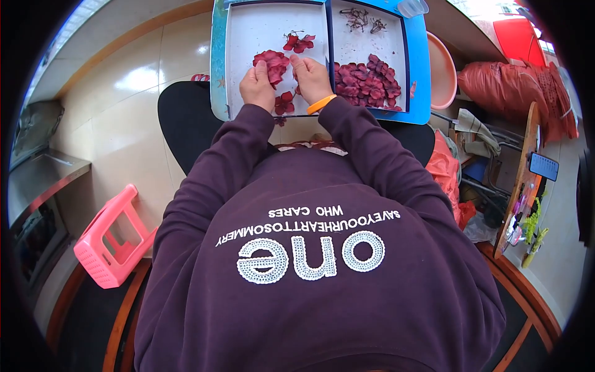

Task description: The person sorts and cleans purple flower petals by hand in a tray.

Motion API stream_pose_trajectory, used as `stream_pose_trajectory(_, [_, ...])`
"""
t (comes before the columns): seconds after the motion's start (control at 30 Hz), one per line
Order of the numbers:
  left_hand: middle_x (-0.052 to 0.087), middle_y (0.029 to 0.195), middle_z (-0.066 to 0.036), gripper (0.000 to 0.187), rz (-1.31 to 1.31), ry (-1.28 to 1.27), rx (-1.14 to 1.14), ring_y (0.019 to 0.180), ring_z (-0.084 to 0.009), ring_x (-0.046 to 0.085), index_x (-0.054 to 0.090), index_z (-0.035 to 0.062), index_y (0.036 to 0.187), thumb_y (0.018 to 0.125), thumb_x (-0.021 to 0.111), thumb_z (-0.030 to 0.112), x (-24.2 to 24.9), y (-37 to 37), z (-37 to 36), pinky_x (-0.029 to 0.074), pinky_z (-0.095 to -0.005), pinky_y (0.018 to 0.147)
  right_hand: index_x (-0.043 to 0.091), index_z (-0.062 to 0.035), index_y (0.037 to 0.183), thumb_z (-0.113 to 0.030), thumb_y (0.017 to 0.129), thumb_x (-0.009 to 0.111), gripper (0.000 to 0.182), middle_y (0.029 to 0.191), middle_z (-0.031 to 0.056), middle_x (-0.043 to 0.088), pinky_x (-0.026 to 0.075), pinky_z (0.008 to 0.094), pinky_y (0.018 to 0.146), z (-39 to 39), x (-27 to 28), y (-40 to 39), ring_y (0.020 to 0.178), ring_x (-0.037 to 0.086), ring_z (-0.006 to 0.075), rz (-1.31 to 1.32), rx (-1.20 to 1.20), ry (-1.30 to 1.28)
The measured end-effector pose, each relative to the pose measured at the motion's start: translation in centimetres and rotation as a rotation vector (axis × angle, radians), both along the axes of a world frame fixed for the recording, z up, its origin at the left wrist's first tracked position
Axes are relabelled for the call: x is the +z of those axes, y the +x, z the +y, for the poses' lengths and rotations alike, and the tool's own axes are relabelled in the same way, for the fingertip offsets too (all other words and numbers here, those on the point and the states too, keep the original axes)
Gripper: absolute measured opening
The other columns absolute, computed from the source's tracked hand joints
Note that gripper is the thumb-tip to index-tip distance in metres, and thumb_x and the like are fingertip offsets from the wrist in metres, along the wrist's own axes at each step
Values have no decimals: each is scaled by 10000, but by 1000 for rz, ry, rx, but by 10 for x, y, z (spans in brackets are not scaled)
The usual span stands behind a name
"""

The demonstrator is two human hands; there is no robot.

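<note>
My left hand pinches a cluster of dark red artificial-looking flower petals over the white-bottomed left tray. Close beside it, my right hand, an orange band on its wrist, has its thumb and fingers closed together; what they hold, if anything, is hidden. Beyond the hands lies a red flower with thin stems. Another red flower lies nearer me, between the wrists. The right tray holds a heap of dark red flowers at its near end and several brownish stems at its far end.
Both trays rest on a blue board over my lap. A small clear cup stands at its far right corner. A peach basin and red sacks are on the right. A pink stool stands at left.
</note>
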State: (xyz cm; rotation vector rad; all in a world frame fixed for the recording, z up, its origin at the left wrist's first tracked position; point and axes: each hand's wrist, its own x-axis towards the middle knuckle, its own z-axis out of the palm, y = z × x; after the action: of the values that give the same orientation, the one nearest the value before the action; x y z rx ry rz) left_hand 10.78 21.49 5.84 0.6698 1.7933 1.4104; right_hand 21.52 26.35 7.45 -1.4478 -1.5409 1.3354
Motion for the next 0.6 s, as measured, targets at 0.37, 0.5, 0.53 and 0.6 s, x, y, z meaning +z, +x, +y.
stream_pose_trajectory(0.37, [465, 542, -2, 360, 31, 132, 89, 501, -105, 363, 512, 20, 638, 916, 497, 249, 2, 1, 3, 354, -263, 479, 522, -54, 794, -236, 880, 536, 202, 633, 20, 503, 359, 211, 392, -6, 11, -10, 505, 428, 91, 153, 139, -337])
stream_pose_trajectory(0.5, [481, 560, 3, 343, 69, 66, 93, 488, -99, 382, 521, 19, 647, 908, 511, 241, 2, -9, 3, 364, -251, 471, 515, -46, 799, -199, 882, 526, 174, 632, 18, 497, 366, 213, 408, -4, -5, -6, 501, 427, 93, 4, 134, -129])
stream_pose_trajectory(0.53, [483, 566, 3, 327, -3, 53, 116, 484, -96, 395, 529, 24, 661, 906, 513, 240, 6, -10, 1, 367, -240, 469, 513, -47, 794, -195, 884, 524, 174, 633, 18, 499, 371, 212, 416, -2, -5, -4, 504, 433, 93, -4, 135, -122])
stream_pose_trajectory(0.6, [488, 579, 4, 295, -150, 25, 158, 477, -88, 419, 545, 33, 691, 903, 517, 237, 19, -12, -2, 373, -220, 464, 509, -48, 786, -188, 886, 521, 173, 633, 19, 503, 381, 209, 432, -1, -6, 1, 510, 445, 94, -22, 135, -106])
